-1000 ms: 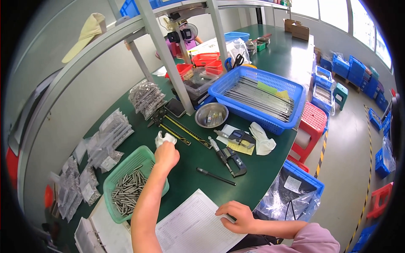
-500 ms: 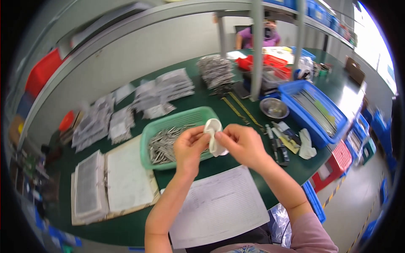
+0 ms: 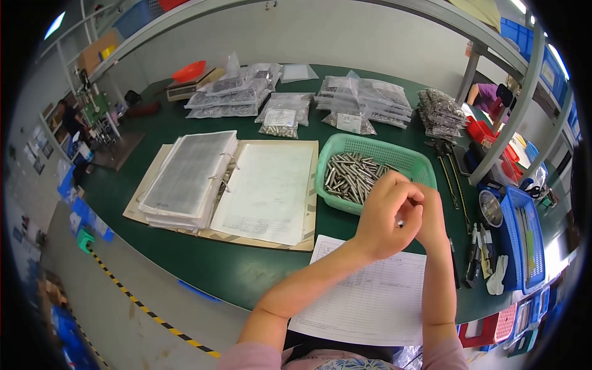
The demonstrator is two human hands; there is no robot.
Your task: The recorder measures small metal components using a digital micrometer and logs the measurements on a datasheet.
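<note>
Both my hands are raised together in front of the green basket [image 3: 336, 198], which holds many slim metal pins [image 3: 353, 176]. My left hand [image 3: 390, 213] is closed, thumb and fingers curled against my right hand. Behind it, my right hand [image 3: 430, 213] is partly covered and its fingers are hidden. A tiny pale spot shows between the hands, too small to identify. Below my wrists lies a printed sheet [image 3: 370, 296] with a table on it.
An open ring binder [image 3: 265, 191] lies left of the basket. Bags of metal parts [image 3: 231, 95] line the back. To the right are calipers [image 3: 447, 179], a metal bowl [image 3: 490, 208], pens [image 3: 473, 256], a white glove [image 3: 497, 275] and a blue basket [image 3: 524, 240].
My view has swung left, showing more of the binder and floor. The white cloth piece held between both hands is now mostly or wholly hidden. My hands have drawn closer together.
</note>
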